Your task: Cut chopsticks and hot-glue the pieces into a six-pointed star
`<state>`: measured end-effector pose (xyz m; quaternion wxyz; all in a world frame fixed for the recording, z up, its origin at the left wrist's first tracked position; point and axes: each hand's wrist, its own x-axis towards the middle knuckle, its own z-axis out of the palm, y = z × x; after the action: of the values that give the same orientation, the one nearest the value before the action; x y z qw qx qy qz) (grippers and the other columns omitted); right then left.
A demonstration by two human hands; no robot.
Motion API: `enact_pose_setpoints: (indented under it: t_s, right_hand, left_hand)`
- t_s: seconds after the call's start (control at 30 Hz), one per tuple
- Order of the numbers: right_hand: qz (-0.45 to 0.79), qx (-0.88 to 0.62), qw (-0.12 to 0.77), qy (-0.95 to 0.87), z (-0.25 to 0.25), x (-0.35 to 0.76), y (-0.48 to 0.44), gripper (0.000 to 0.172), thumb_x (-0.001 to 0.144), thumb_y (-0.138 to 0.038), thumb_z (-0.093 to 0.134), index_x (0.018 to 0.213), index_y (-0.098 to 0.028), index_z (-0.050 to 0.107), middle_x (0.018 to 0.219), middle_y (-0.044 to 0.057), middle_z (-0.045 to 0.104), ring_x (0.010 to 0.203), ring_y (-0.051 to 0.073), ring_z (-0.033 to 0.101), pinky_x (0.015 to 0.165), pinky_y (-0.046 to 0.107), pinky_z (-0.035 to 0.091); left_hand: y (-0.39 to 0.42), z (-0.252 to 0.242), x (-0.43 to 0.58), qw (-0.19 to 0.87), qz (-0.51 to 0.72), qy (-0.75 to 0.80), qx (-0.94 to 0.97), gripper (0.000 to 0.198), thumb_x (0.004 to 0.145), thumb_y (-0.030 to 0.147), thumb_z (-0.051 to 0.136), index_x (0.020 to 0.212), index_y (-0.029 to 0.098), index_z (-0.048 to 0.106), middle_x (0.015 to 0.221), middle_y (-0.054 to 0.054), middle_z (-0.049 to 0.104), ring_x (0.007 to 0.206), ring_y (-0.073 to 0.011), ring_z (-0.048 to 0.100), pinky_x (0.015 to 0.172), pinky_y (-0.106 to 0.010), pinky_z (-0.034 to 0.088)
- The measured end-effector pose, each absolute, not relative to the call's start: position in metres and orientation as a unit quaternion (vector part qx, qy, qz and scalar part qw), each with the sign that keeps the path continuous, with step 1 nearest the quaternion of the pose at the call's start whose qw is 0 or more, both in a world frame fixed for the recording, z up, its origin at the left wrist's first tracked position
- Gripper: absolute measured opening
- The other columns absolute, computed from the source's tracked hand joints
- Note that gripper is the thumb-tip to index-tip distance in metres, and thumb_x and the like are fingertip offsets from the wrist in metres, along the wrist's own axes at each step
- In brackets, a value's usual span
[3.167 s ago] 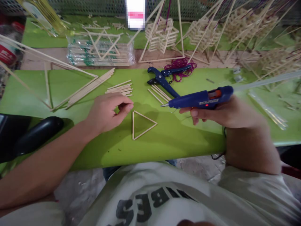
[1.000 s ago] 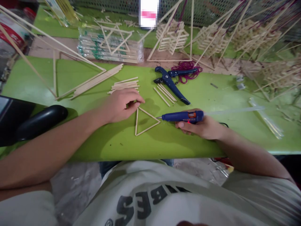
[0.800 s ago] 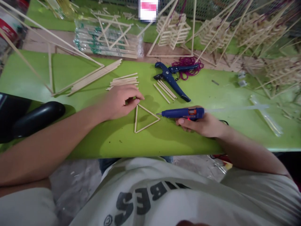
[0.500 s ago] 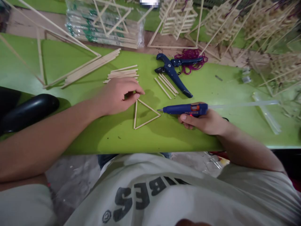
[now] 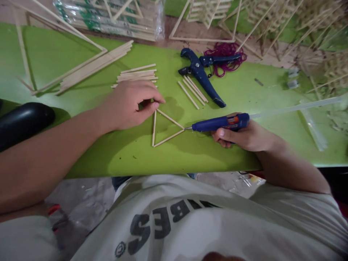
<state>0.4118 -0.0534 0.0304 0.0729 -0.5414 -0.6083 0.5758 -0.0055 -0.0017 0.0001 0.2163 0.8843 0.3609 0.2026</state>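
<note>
A small triangle of thin wooden sticks (image 5: 169, 138) lies flat on the green table. My left hand (image 5: 136, 103) is at its top corner, thumb and forefinger closed; whether they pinch the corner is too small to tell. My right hand (image 5: 239, 136) is wrapped round a blue glue gun (image 5: 212, 124), whose metal tip meets the triangle's right corner. A clear glue stick (image 5: 293, 108) sticks out of the gun's back. Short sticks (image 5: 137, 75) lie in a pile just beyond my left hand, and several more (image 5: 191, 91) lie near the middle.
A blue cutter (image 5: 201, 76) rests beside purple string (image 5: 228, 59). Long sticks (image 5: 95, 69) and a large stick frame (image 5: 73, 72) are at the left. Plastic-wrapped sticks (image 5: 122, 21) and stick structures (image 5: 212, 11) stand behind. A black object (image 5: 27, 121) is at the left edge.
The glue gun's tip has come to the triangle's right corner, where a small gap was before. My left hand has stayed at the top corner. The whole view has shifted slightly.
</note>
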Motion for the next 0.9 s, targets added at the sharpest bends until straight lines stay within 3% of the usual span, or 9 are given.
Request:
enact_pose_setpoints:
  t_s: [0.1,0.2,0.47,0.9]
  right_hand:
    - [0.589,-0.553,0.012,-0.589,0.0308,0.4147,-0.053,0.09,0.087,-0.113,0.086,0.083,-0.023,0.081,0.073,0.008,0.075,0.065,0.021,0.071,0.06,0.038,0.059]
    - [0.583,-0.566,0.005,-0.582,0.0311,0.4164,-0.0538,0.095,0.083,-0.116,0.084,0.084,-0.021,0.079,0.075,0.008,0.075,0.065,0.021,0.071,0.062,0.038,0.059]
    - [0.611,-0.546,0.023,-0.573,0.0305,0.4169,-0.0541,0.085,0.088,-0.105,0.093,0.087,-0.02,0.084,0.079,0.008,0.078,0.065,0.021,0.071,0.06,0.036,0.06]
    - [0.613,-0.543,0.019,-0.574,0.035,0.4137,-0.053,0.084,0.089,-0.101,0.095,0.085,-0.019,0.082,0.075,0.008,0.076,0.064,0.021,0.07,0.059,0.036,0.058]
  left_hand:
    - [-0.0033,0.0024,-0.0045,0.217,0.191,0.367,0.884,0.039,0.125,0.04,0.054,0.129,0.026,0.09,0.125,-0.007,0.094,0.113,-0.0257,0.086,0.11,-0.046,0.074]
    - [-0.0039,0.0021,-0.0037,0.214,0.202,0.367,0.882,0.039,0.124,0.041,0.055,0.126,0.026,0.091,0.122,-0.007,0.095,0.111,-0.0272,0.089,0.107,-0.049,0.075]
    - [-0.0046,0.0016,-0.0035,0.199,0.207,0.362,0.887,0.039,0.125,0.038,0.056,0.128,0.025,0.092,0.124,-0.009,0.096,0.113,-0.0255,0.09,0.104,-0.044,0.074]
    - [-0.0049,-0.0051,-0.0055,0.178,0.233,0.348,0.891,0.035,0.125,0.035,0.06,0.128,0.024,0.092,0.121,-0.006,0.094,0.11,-0.0234,0.09,0.101,-0.037,0.071]
